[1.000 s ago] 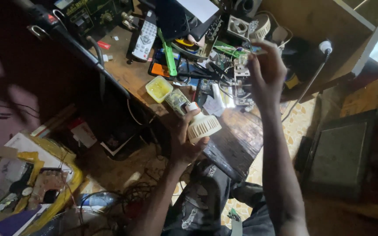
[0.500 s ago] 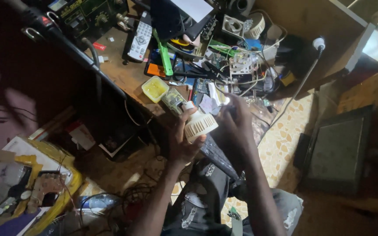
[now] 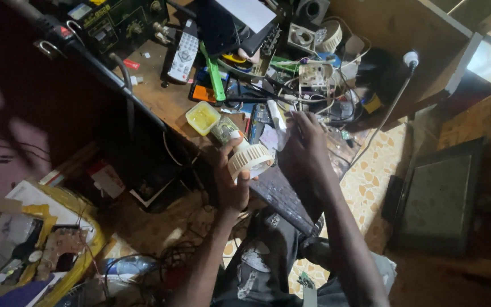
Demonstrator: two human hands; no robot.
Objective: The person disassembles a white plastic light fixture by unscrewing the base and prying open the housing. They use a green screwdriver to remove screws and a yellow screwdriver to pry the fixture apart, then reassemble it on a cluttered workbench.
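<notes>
So the left hand (image 3: pixel 231 185) has the bulb (image 3: pixel 249 158) wrapped in its fingers, a white LED-type one with a ribbed body, held up just in front of the tabletop (image 3: pixel 169 99) edge, above the knees. The right hand (image 3: pixel 305 150) is right beside it with fingers loosely curled; can't tell whether it's pinching anything, too dark and small to say. Looks to me like the bulb is still being worked on: its body seems in one piece from here, and nothing from it is laid out separately that I can pick out, so I'd guess most of the job is left.

The tabletop is a proper mess. There's a yellow tub (image 3: pixel 202 116) just beyond the bulb, a grey remote (image 3: pixel 183 57) further back, a green tool (image 3: pixel 216 79), a small circuit board (image 3: pixel 313 74) in a tangle of wires, and a white tube (image 3: pixel 275 115) near the right hand. There's hardly a bare spot to set parts down, and those wires sit right where the hands would reach. A dark flat panel (image 3: pixel 439 199) leans on the floor to the right.
</notes>
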